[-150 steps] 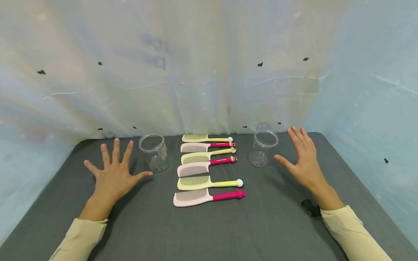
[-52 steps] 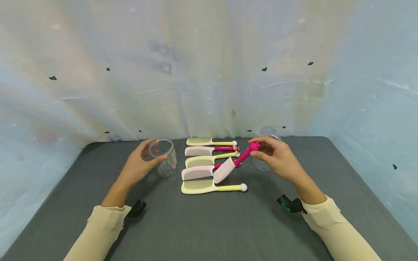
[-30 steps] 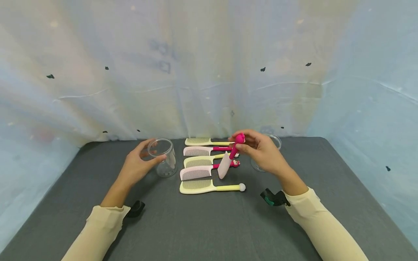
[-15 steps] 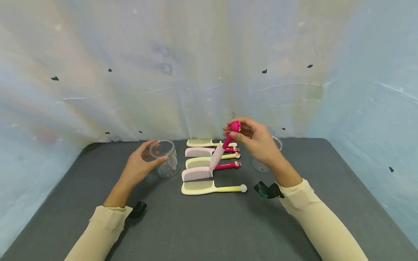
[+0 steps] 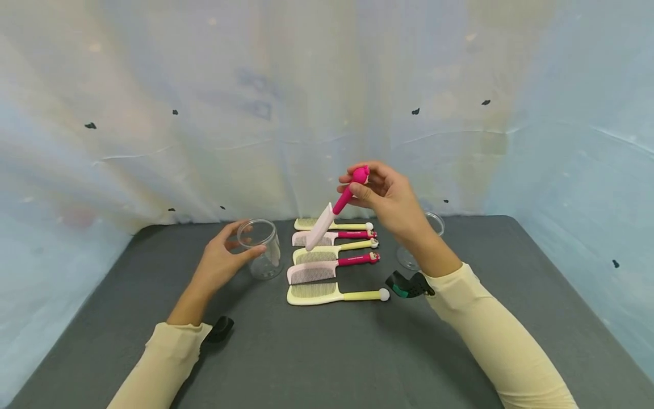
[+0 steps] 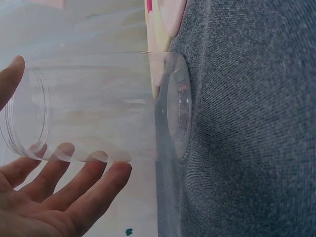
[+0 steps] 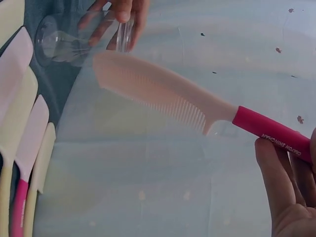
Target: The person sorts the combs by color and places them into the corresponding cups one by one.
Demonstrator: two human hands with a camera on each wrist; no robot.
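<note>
My right hand point(image 5: 392, 199) pinches a comb point(image 5: 320, 228) by its magenta handle, near the round figure at its end. The comb is held in the air, its pale pink blade slanting down and left over the row. In the right wrist view the comb's teeth point(image 7: 182, 111) face downward, and lettering shows on the handle. My left hand point(image 5: 218, 260) is around the upper part of a clear plastic jar point(image 5: 268, 261), thumb on the near side. The left wrist view shows the jar point(image 6: 103, 106) upright on the table, with fingers point(image 6: 106, 190) along its wall.
Several combs lie in a row on the dark grey table point(image 5: 317, 358), among them a yellow one point(image 5: 317, 293) in front and a pink one point(image 5: 313, 272) behind it. A second clear jar point(image 5: 407, 260) stands partly behind my right forearm. A pale curtain point(image 5: 327, 102) hangs behind.
The right hand picked up the front pink comb, then lifted it and carried it leftward, tilting the blade toward the left jar. The left hand moved from spread fingers to the left jar and stayed.
</note>
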